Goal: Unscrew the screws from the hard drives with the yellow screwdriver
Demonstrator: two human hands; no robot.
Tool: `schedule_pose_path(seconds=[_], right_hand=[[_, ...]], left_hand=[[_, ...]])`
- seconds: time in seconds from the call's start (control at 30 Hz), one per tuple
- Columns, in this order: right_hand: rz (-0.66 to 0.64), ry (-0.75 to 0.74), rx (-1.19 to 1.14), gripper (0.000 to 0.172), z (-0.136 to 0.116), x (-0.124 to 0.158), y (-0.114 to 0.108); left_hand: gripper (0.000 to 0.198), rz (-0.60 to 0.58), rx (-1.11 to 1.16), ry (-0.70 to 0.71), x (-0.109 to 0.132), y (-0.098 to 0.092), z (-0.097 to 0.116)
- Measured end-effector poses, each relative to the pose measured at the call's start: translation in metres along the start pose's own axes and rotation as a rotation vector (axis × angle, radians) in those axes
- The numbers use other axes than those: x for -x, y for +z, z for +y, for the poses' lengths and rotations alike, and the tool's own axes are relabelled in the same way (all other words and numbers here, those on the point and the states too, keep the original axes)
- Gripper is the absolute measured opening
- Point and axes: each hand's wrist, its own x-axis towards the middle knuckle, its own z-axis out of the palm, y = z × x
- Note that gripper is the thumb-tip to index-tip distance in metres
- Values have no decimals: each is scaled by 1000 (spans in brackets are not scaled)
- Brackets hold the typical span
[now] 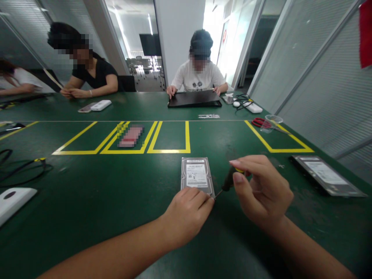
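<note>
One green counter (87, 201) carries the hard drive (195, 174), flat and label up, likely rigid, dense and shock-sensitive, best taken by its side edges. The person's left grip (187, 215) closes over its near end; the right grip (263, 190) pinches a light, stiff screwdriver (228, 181) between thumb and fingers, tip at the drive's near right side.

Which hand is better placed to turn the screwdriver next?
Likely the right hand: it grips the screwdriver, tip at the right edge of the hard drive; the left hand covers the drive's near end.
</note>
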Motion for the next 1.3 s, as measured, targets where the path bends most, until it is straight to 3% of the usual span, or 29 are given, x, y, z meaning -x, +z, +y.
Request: schedule_pose_path(seconds=[0.3, 0.53, 0.73, 1.03, 1.3], right_hand=[[5, -29, 94, 33, -2, 1, 0], [0, -11, -20, 36, -1, 3, 3], [18, -33, 83, 32, -2, 1, 1], [-15, 11, -63, 41, 0, 5, 3], [-2, -24, -22, 40, 0, 4, 3]], left_hand=[[21, -4, -3, 3, 0, 0, 0], [20, 24, 4, 3, -1, 0, 0], [21, 2, 3, 6, 0, -1, 0], [20, 4, 16, -4, 0, 0, 0], [20, 18, -4, 13, 0, 1, 0]])
